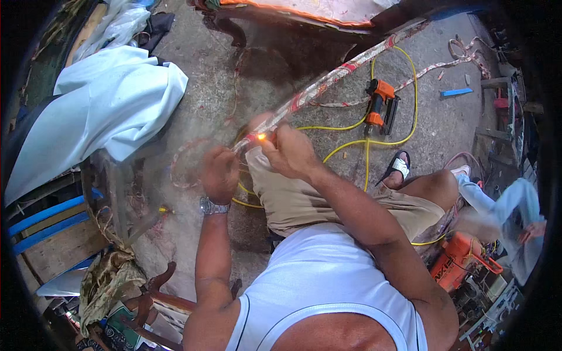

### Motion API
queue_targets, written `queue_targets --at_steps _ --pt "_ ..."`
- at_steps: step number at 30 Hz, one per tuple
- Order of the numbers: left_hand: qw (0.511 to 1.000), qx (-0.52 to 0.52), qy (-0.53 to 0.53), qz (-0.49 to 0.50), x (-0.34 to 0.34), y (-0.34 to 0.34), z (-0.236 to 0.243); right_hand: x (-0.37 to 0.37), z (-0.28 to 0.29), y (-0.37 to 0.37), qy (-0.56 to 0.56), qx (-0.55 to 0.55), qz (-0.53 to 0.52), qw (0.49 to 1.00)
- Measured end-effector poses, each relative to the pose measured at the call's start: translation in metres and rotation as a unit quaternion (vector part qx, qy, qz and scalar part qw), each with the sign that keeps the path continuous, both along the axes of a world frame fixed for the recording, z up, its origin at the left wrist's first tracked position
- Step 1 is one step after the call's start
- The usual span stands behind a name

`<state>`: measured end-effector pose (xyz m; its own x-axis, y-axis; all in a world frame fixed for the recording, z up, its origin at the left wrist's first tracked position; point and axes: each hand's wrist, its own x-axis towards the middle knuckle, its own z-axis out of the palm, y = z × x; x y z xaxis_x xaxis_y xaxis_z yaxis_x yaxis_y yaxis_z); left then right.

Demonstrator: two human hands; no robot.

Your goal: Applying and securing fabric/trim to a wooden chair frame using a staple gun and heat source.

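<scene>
A long cord (328, 79) in red-and-white patterned fabric runs from between my hands toward the upper right. My left hand (220, 172), with a metal watch (213, 206) on its wrist, is closed and slightly blurred around the cord's near end. Close against the cord is my right hand (291, 151), its fingers curled and thumb bent forward. A small bright flame (261, 137) burns at that thumb, beside the cord. It looks like a lighter's flame, but the lighter's body is hidden inside the fist.
An orange-and-black nail gun (381, 105) lies right of the cord on the concrete floor, joined to a yellow hose (415, 88). White sheeting (111, 96) drapes at left. Upholstered furniture (328, 9) stands ahead. An orange case (456, 260) and another person's arm (527, 210) are at right.
</scene>
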<state>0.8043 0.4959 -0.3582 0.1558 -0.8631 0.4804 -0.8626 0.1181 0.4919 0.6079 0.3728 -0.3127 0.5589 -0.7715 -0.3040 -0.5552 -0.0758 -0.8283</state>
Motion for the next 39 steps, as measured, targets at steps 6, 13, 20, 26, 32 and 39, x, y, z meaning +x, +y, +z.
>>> queue_targets --at_steps 6,13,20,26,32,39 --pt "1.000 -0.009 -0.003 -0.006 0.002 -0.002 0.002 -0.003 -0.004 -0.004 -0.003 0.061 -0.032 0.998" --pt "1.000 -0.005 -0.007 -0.014 0.002 -0.005 0.000 -0.021 -0.030 -0.007 -0.112 0.036 -0.151 0.981" --pt "0.999 -0.019 -0.039 -0.012 0.000 0.000 -0.002 0.006 -0.026 0.010 -0.022 -0.015 -0.066 0.997" --pt "1.000 0.002 0.005 -0.005 0.002 -0.005 -0.013 -0.021 -0.017 -0.011 -0.100 0.007 -0.144 0.984" --pt "0.976 0.111 0.181 0.036 0.005 -0.017 -0.016 -0.041 0.052 -0.035 -0.061 0.021 0.158 0.985" --pt "0.928 0.286 0.239 -0.012 -0.008 -0.011 -0.017 -0.029 0.046 -0.227 0.154 -0.289 0.064 0.943"
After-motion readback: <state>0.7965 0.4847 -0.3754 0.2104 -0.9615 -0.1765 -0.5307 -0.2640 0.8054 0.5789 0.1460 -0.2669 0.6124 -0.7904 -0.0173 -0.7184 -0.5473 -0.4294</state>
